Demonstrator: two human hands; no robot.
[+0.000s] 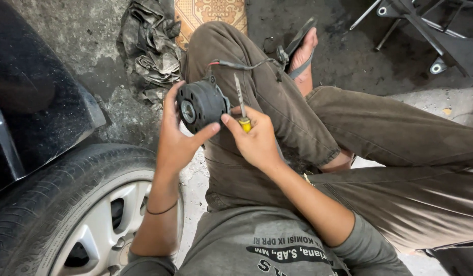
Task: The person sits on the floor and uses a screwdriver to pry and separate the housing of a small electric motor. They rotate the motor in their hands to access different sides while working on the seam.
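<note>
Nearest the lens: grey printed shirt (277, 250) at bottom of frame, person seated on the concrete floor (93, 36), legs in brown trousers (379, 133) crossed.

Far left: dark car body panel (32, 102), and below it a tyre (47, 199) on a silver alloy wheel (103, 235).

Left hand (175, 135), thin black band at the wrist, held a small round black electric motor (202, 104) up over the left knee. Grip wrapped around the housing, thumb reaching across its lower right edge; shaft end faced the camera. A red-and-black lead with a connector (249, 65) trailed from the motor across the thigh.

Right hand (257, 140) closed on the yellow handle of a screwdriver (241, 105), blade pointing up and away, just beside the motor's right rim; whether the tip touched the casing could not be told.

Judged step: working on the motor housing with the driver, tip being brought to a fastener or seam. Next move calls for a steady left hold and a tip seated square.

Behind: crumpled grey rag (152, 48), patterned mat (211, 13), sandalled foot (303, 51), metal frame parts (425, 30) at top right.
</note>
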